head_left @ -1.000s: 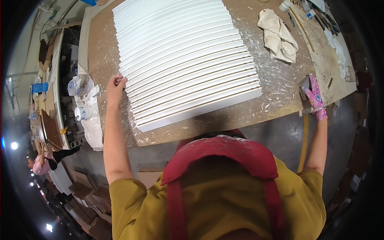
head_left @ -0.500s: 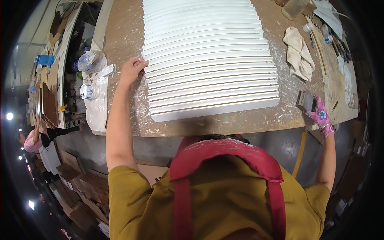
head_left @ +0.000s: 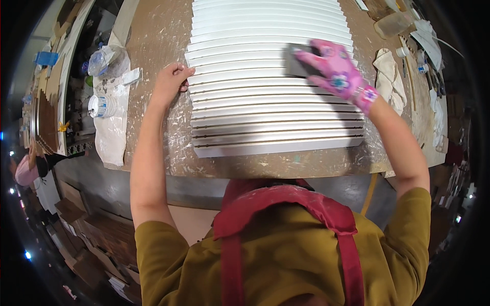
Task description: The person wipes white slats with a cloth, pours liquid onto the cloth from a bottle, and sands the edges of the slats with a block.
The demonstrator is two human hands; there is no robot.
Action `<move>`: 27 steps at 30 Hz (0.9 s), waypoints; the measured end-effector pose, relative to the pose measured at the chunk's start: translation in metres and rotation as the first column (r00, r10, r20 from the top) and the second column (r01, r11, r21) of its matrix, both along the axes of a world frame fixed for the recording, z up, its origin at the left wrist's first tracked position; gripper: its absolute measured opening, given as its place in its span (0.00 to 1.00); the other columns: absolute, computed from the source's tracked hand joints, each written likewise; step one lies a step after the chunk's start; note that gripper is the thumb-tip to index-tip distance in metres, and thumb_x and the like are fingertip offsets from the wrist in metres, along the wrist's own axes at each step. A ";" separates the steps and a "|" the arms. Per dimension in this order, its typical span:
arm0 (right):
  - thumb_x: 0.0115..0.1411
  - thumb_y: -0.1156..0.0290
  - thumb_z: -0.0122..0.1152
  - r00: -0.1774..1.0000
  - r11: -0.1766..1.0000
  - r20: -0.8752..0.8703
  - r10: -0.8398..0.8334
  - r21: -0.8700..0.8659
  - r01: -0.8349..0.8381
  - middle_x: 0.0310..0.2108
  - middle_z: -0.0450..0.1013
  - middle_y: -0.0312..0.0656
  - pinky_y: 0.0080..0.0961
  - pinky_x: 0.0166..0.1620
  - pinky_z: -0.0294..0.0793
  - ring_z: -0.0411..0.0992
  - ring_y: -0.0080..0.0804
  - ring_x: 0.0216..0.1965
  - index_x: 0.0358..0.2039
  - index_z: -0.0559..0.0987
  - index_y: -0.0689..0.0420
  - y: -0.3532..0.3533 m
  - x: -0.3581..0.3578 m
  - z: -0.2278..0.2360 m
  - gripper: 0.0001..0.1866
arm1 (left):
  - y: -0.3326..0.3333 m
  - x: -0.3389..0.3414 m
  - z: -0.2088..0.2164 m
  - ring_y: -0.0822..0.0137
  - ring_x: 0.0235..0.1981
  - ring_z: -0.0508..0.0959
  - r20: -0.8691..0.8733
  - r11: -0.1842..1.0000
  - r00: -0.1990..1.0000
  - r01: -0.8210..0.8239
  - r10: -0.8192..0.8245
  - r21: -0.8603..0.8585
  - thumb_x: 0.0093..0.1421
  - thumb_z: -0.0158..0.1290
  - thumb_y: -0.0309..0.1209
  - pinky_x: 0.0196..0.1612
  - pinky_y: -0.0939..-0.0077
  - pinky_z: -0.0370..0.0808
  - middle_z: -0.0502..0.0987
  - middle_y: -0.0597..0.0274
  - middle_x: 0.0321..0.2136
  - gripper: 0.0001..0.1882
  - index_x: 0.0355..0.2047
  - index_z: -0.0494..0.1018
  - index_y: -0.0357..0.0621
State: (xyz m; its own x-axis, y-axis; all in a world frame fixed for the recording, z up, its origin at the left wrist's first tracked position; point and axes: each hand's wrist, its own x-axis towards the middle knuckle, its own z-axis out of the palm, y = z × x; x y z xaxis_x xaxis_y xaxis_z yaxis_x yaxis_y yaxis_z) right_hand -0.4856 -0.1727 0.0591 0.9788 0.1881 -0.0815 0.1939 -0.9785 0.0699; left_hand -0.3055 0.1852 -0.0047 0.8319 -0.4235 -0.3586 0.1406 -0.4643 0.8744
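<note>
Head view, and I read it from the left. At the far left edge I see one other person in a pink top (head_left: 23,172), low beside the bench. Next come one crumpled clear plastic bag (head_left: 104,58) and one small round white tub (head_left: 100,106), both on a white cloth (head_left: 111,135) along the left edge of the tabletop (head_left: 153,35).

My bare left hand (head_left: 171,81) lies flat with its fingers curled against the left edge of one white slatted panel (head_left: 273,97), touching it without gripping. The panel lies flat in the middle of the tabletop, its slats running across, with dark gaps showing between the nearer ones.

My right hand (head_left: 334,69), in one pink flowered glove, is closed over one dark sanding block (head_left: 296,60) pressed on the slats toward the panel's upper right.

Further right lie one crumpled pale rag (head_left: 390,76) and one clear plastic cup (head_left: 393,23).

The tabletop is brown board, smeared and speckled white. The room around it is dim, with stacked boards (head_left: 76,224) below left.
</note>
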 end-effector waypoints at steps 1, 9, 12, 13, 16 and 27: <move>0.55 0.58 0.61 0.994 0.995 0.054 0.097 -0.041 -0.095 0.56 0.64 0.49 0.43 0.59 0.60 0.63 0.45 0.57 0.61 0.66 0.39 0.024 0.017 -0.002 0.32 | 0.000 0.000 -0.002 0.80 0.18 0.68 -0.007 1.000 1.000 -0.008 0.008 -0.004 0.58 0.60 0.37 0.22 0.85 0.64 0.70 0.70 0.18 0.12 0.28 0.72 0.42; 0.54 0.63 0.66 0.998 0.996 -0.009 -0.065 0.061 0.065 0.58 0.63 0.50 0.46 0.57 0.63 0.62 0.50 0.58 0.61 0.67 0.37 -0.016 0.005 0.010 0.33 | 0.006 0.006 -0.006 0.78 0.20 0.71 -0.044 1.000 0.999 0.007 -0.009 -0.028 0.57 0.61 0.35 0.22 0.86 0.67 0.73 0.67 0.20 0.13 0.30 0.74 0.37; 0.55 0.58 0.64 0.998 0.994 0.055 -0.022 -0.108 0.028 0.60 0.62 0.48 0.44 0.59 0.61 0.62 0.48 0.58 0.60 0.68 0.33 0.033 0.022 0.001 0.30 | 0.003 0.004 -0.010 0.80 0.17 0.67 -0.008 0.997 1.000 -0.009 0.008 -0.076 0.58 0.60 0.35 0.21 0.86 0.63 0.69 0.70 0.17 0.12 0.28 0.71 0.40; 0.55 0.56 0.63 0.992 0.997 0.120 0.033 -0.078 -0.024 0.60 0.62 0.48 0.44 0.59 0.61 0.62 0.48 0.58 0.60 0.69 0.35 0.047 0.031 -0.004 0.30 | -0.001 0.004 -0.008 0.80 0.17 0.67 -0.006 0.997 1.000 0.000 0.000 -0.080 0.58 0.60 0.35 0.21 0.86 0.63 0.69 0.70 0.17 0.12 0.28 0.71 0.40; 0.54 0.57 0.63 0.985 0.997 0.157 0.071 -0.033 -0.067 0.57 0.64 0.47 0.41 0.58 0.60 0.64 0.43 0.56 0.61 0.66 0.35 0.029 0.033 -0.014 0.33 | 0.003 0.007 -0.008 0.80 0.17 0.67 -0.018 0.999 1.000 0.014 -0.015 -0.042 0.58 0.61 0.36 0.21 0.87 0.64 0.69 0.70 0.18 0.13 0.29 0.71 0.40; 0.55 0.62 0.64 0.959 0.989 0.244 0.146 -0.068 -0.134 0.53 0.68 0.49 0.38 0.54 0.69 0.68 0.43 0.52 0.60 0.67 0.37 0.046 0.044 -0.011 0.32 | 0.007 0.007 -0.013 0.77 0.22 0.74 -0.004 0.998 1.000 0.031 -0.031 -0.060 0.56 0.62 0.37 0.25 0.85 0.71 0.74 0.66 0.21 0.15 0.30 0.74 0.37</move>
